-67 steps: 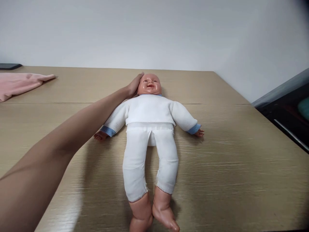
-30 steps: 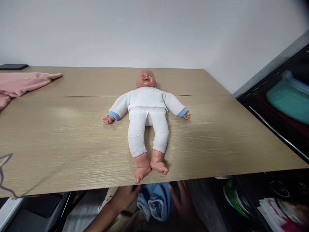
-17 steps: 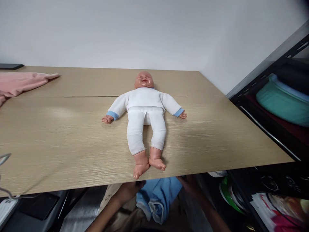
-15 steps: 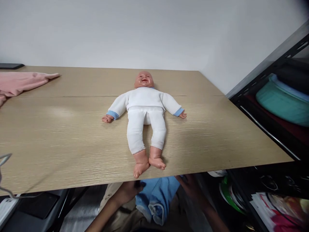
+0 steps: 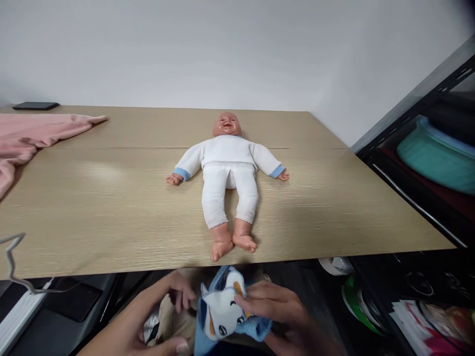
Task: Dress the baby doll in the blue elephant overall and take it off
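Below the table's front edge, my right hand (image 5: 276, 311) grips a small blue garment (image 5: 202, 331) with a white animal face on it, thumb beneath and fingers over the cloth. Close by on its left is my left hand (image 5: 163, 316), with thumb and fingers apart and nothing between them. The garment is bunched, so its full shape is hidden. On the table, a baby doll (image 5: 230, 153) lies on its back in a white top with blue cuffs and white trousers, arms spread and bare feet toward me.
A pink cloth (image 5: 40, 131) spreads over the left of the wooden table (image 5: 111, 212), with a dark flat phone-like object (image 5: 36, 106) behind it. A bent white wire (image 5: 15, 257) juts in at front left. Black shelving (image 5: 415, 198) with a teal bag (image 5: 438, 153) stands right.
The blue garment has been turned so that its animal face shows. My left hand has come off it, while my right hand has closed on its side. The view has shifted slightly.
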Tool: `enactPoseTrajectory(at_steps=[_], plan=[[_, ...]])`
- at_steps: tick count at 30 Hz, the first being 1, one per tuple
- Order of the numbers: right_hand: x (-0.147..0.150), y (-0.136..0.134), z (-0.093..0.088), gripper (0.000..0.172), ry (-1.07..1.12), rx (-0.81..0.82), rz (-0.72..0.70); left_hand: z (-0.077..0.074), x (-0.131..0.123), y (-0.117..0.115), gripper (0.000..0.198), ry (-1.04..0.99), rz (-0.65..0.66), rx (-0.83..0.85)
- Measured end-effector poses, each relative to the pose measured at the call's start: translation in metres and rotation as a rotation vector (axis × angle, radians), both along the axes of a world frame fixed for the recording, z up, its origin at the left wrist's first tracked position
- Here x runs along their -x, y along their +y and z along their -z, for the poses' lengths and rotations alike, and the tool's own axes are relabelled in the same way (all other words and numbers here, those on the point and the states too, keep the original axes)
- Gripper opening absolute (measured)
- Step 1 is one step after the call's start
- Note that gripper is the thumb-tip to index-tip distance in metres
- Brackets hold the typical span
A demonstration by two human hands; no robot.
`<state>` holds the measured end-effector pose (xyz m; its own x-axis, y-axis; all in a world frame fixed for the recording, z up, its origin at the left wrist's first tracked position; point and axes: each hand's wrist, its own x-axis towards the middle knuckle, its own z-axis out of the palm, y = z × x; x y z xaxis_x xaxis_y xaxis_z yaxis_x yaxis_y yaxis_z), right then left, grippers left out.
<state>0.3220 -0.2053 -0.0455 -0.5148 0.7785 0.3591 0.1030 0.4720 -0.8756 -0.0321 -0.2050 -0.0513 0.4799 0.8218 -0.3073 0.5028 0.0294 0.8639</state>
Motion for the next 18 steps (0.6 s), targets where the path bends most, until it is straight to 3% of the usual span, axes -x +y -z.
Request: enactPoseTrajectory(at_steps=[2, 5, 6, 9, 11, 14, 16, 18], plan=[[0.003, 0.010, -0.019, 0.066, 0.053, -0.121, -0.028, -0.024, -0.014, 0.006, 0.061, -0.161, -0.059, -0.145], [0.008, 0.027, -0.043, 0.052, 0.119, -0.210, -0.059, -0.051, -0.048, 0.029, 0.097, -0.297, -0.002, -0.317], [0.008, 0.032, -0.050, 0.049, 0.137, -0.230, -0.066, -0.058, -0.058, 0.039, 0.093, -0.339, 0.068, -0.340], [0.008, 0.047, -0.066, 0.040, 0.200, -0.314, -0.028, -0.071, -0.080, 0.065, 0.058, -0.452, 0.216, -0.393], [0.006, 0.055, -0.075, 0.041, 0.206, -0.380, 0.046, -0.075, -0.085, 0.074, 0.054, -0.473, 0.153, -0.480], [0.002, 0.063, -0.088, 0.051, 0.095, -0.526, 0.210, -0.079, -0.087, 0.080, 0.068, -0.430, 0.020, -0.632], [0.002, 0.065, -0.094, 0.059, -0.031, -0.675, 0.317, -0.084, -0.087, 0.086, 0.068, -0.377, 0.033, -0.650], [0.001, 0.067, -0.097, 0.062, -0.138, -0.791, 0.387, -0.090, -0.087, 0.094, 0.054, -0.321, 0.120, -0.621]])
